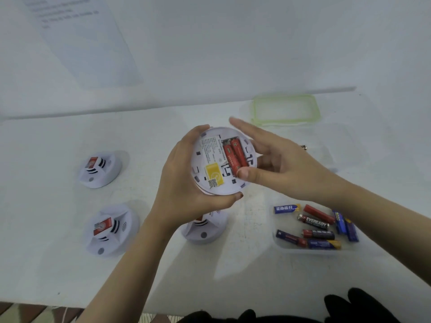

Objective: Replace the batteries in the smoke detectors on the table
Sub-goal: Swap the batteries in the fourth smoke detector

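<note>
- Head view, the grip: the left hand grips the round white plastic smoke detector from its left side. The fingers curl over the far rim and the thumb hooks the near rim, holding it clear of the table with its back face up.
- Two red cylindrical batteries lie side by side in the open compartment on the detector's right half.
- The right hand reaches in from the right. Its thumb tip presses the near ends of the red batteries and its index finger lies straight along the far rim. The other fingers bend behind the rim; whether they touch it I cannot tell.
- Doing it well, as I judge it: keep the left grip firm and level, and work one cell at a time from the spring end. Check polarity against the compartment marks.
- Supply: a clear shallow plastic tray sits near right, holding loose blue, red and black batteries.
- Waiting units: three more white smoke detectors stand face up on the table, at far left, near left and under the left wrist.
- Surface: a white table, smooth and glossy, so round cells may roll.
- A clear lid with a green rim lies at the back.
- Room: a pale wall rises right behind the table, with a printed paper sheet on it, its text too blurred to read.
</note>
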The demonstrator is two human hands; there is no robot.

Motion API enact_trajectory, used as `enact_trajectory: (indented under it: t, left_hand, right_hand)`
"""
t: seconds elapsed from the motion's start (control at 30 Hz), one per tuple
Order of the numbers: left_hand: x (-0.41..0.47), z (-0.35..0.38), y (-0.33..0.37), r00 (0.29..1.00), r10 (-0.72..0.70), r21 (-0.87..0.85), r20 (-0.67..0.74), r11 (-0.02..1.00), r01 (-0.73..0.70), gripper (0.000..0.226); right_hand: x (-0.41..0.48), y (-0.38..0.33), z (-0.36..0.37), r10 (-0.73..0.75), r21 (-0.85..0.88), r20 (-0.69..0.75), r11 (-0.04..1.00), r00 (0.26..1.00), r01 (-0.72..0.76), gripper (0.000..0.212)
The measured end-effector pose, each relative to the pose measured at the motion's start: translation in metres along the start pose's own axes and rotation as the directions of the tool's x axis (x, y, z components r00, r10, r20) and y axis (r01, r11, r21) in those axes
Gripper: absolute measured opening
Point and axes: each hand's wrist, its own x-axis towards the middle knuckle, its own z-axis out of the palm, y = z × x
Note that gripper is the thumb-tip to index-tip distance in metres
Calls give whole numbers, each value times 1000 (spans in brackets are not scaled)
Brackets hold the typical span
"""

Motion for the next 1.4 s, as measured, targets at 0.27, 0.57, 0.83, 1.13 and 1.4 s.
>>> enact_trajectory:
  t: [0.27,0.57,0.83,1.13,1.4]
  left_hand:
    - [-9,-40,-25,999,-40,-34,13,999,40,99]
    - [-10,-78,-59,997,9,-1,76,1000,-9,100]
    - [-15,-92,-99,980,-122,-117,157,983,141,96]
    - [-5,-110,-139,966,-172,-66,195,980,188,104]
    - [3,-109,-156,962,-146,-96,232,980,172,104]
  right_hand:
    - [24,-8,47,41,62,-92,997,995,-35,66]
    - [52,-13,98,70,176,-230,984,971,-29,65]
    - [87,-14,95,276,19,-181,961,944,-278,32]
    - [138,29,55,333,-847,-232,393,914,-358,37]
    - [174,45,46,404,-897,-211,281,890,-341,51]
